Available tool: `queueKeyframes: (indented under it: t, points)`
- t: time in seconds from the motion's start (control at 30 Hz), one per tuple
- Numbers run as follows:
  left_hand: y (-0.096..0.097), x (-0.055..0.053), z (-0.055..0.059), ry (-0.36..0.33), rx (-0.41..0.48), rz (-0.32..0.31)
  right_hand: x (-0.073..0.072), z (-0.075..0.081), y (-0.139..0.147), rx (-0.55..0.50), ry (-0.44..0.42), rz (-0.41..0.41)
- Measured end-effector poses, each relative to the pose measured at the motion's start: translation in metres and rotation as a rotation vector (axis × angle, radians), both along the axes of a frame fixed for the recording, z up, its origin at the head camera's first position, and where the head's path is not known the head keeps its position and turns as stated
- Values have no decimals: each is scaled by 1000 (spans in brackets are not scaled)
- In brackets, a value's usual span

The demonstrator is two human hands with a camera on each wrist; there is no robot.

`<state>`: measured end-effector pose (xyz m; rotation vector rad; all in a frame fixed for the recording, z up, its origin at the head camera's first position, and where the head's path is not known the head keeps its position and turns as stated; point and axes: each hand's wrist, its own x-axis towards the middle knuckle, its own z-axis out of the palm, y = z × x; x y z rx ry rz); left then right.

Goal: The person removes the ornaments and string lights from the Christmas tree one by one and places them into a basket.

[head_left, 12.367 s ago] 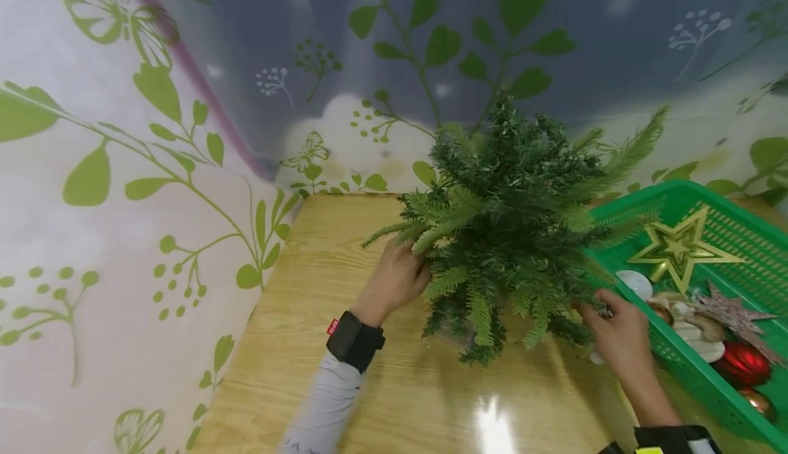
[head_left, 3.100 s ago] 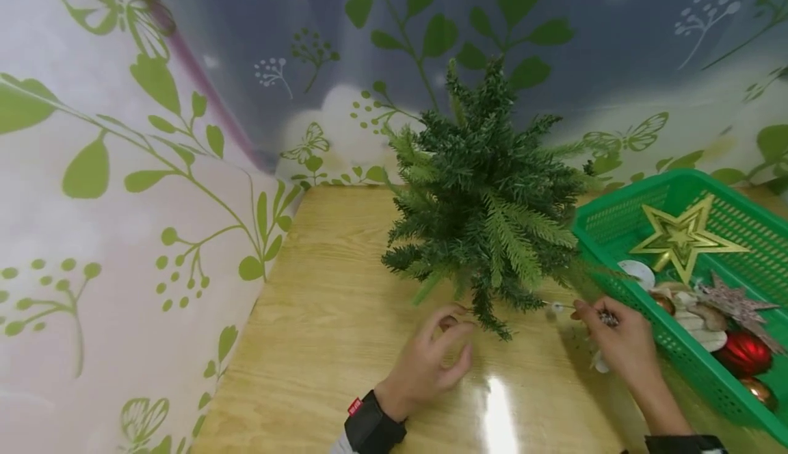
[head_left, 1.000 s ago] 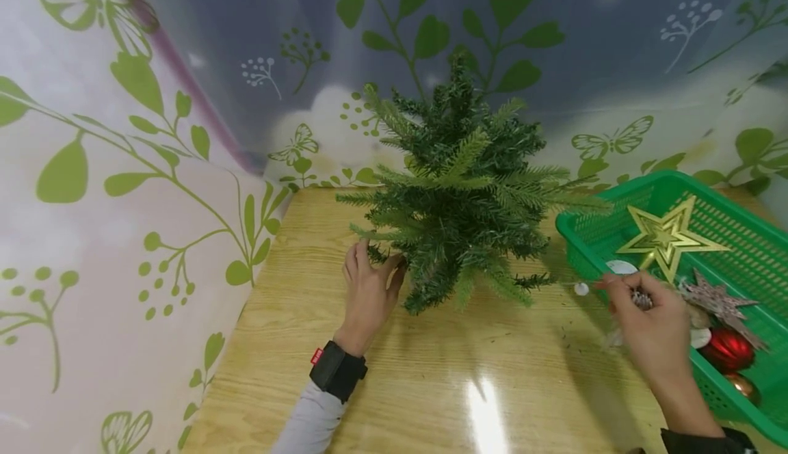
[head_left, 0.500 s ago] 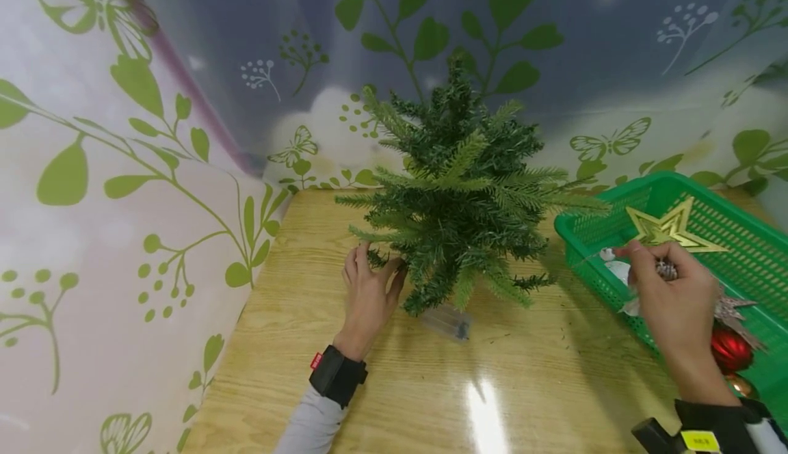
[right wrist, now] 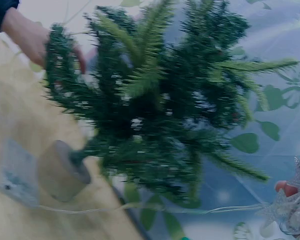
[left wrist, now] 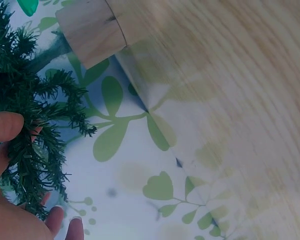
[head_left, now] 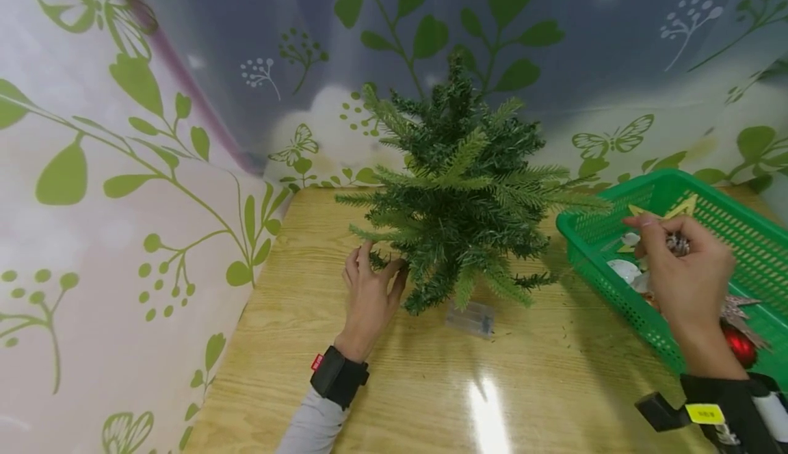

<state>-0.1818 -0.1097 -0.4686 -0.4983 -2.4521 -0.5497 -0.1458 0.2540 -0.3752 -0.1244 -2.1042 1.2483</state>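
A small artificial Christmas tree (head_left: 455, 201) stands on the table, on a wooden base (right wrist: 62, 170). My left hand (head_left: 366, 297) pinches a low branch on the tree's left side; the left wrist view shows thumb and fingers around its dark green needles (left wrist: 45, 150). Over the basket's near-left part, my right hand (head_left: 695, 290) grips a bundle of clear string lights (right wrist: 292, 212), some with star shapes. Their thin wire (right wrist: 140, 206) runs taut past the tree to a clear battery box (head_left: 470, 318), which lies on the table in front of the tree.
A green plastic basket (head_left: 569, 238) at the right holds a gold star (head_left: 686, 206), a pinkish glitter star (head_left: 739, 310), a red bauble (head_left: 739, 346) and a white disc (head_left: 624, 271). The patterned wall (head_left: 345, 119) rises behind the table (head_left: 394, 385).
My right hand has moved right and up over the basket with the lights. The battery box has slid out rightward from under the tree. Earlier the tree turned; my left hand returned to a branch.
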Motion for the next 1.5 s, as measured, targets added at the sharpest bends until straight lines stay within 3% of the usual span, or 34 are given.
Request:
queueKeyframes:
  t: [0.1,0.27,0.4,0.5,0.6,0.73,0.8,0.9,1.03,1.17,1.27,1.5]
  points:
    - [-2,1,1,-5,7,-5,7,-16,-13,2,-9,24]
    - [-3,2,4,-22,0,-5,30,-70,-55,123,-82,115]
    - [-1,2,6,-35,-3,-8,34,-105,-83,247,-95,232]
    - [-1,5,6,-40,13,7,30,-119,-96,355,-117,298]
    - [0,8,6,-39,78,27,29,-126,-103,438,-209,345]
    - [-5,14,6,-46,248,91,26,-130,-107,489,-337,377]
    - [-9,20,6,-88,322,141,25,-132,-108,495,-364,386]
    - [-15,32,3,-205,341,221,24,-135,-109,500,-383,392]
    - [-20,44,-2,-355,306,265,23,-137,-110,489,-413,416]
    - [-18,49,-6,-411,279,249,28,-132,-104,452,-424,446]
    - [-14,54,-11,-472,233,196,36,-123,-92,442,-375,443]
    - [-9,72,-17,-795,-3,82,53,-76,-49,515,-154,319]
